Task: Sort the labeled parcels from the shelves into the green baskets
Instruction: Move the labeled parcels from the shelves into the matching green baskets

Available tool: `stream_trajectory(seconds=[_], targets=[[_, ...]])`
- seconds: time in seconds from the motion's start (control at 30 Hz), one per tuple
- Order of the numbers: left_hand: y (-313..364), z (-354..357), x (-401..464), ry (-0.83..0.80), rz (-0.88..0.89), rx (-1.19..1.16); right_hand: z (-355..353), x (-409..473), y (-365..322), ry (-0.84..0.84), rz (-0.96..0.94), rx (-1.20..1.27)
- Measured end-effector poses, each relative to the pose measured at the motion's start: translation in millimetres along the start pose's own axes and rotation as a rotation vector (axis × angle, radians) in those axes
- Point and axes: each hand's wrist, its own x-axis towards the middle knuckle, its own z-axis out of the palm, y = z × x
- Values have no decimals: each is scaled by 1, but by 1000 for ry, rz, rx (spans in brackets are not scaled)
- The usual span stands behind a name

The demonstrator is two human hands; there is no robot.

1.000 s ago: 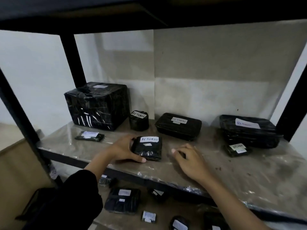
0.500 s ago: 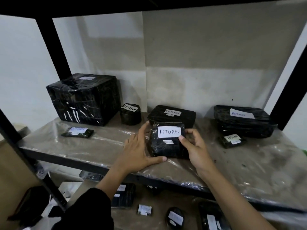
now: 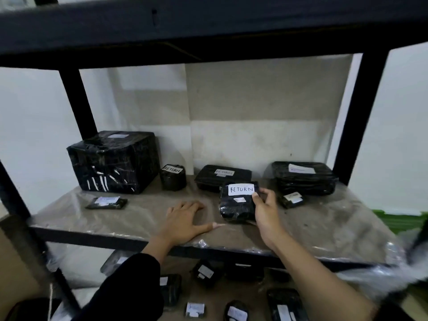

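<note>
Now the right hand (image 3: 266, 210) alone has the RETURN parcel (image 3: 237, 202): thumb on the front by the white label, fingers curled round its right edge, the black-wrapped packet tilted up so the label faces the camera. Its lower edge looks to be at or just above the plastic-covered shelf board (image 3: 324, 228); I cannot tell whether it still touches. Half a second ago both hands framed this parcel; since then the left hand (image 3: 185, 222) has let go and lies flat on the board just left of it, fingers spread and straight, holding nothing.

That handover suggests the pick is settled and the carry is next. A strip of green at the right edge is probably a green basket (image 3: 407, 220), though too little shows to be sure, and no labels on it can be read.

Farther out, other wrapped parcels remain on this shelf: a large box (image 3: 113, 162) at back left, a small round parcel marked RETURN (image 3: 173, 178) beside it, a flat tray parcel (image 3: 222, 178) behind the held one, a bigger tray parcel (image 3: 303, 178) at right, and two small flat packets. More labeled parcels lie on the lower shelf. Sorting, I judge, is at an early stage.
</note>
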Motion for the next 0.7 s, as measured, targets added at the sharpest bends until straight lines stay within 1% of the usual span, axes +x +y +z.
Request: stream_trajectory(seconds=[0.07,0.17,0.3,0.37,0.43,0.53,0.7], targets=[[0,2,-6,9,-4,-2,-11,-11,-8,24,46,35],[2,9,-21,34,-12,-42,-35,-38,-27,11,91,111],[22,27,-61,128,-74,25,-75,-87,-52,-22,91,183],[32,33,-84,174,-85,72,-96,-111,-58,-12,81,200],[46,37,-106,160,-60,70,-121,-138,-60,22,88,189],[61,37,-130,163,-75,-25,-149,-170,-56,61,123,161],[109,64,-180,26,-26,-132,-216,-221,-55,117,140,105]])
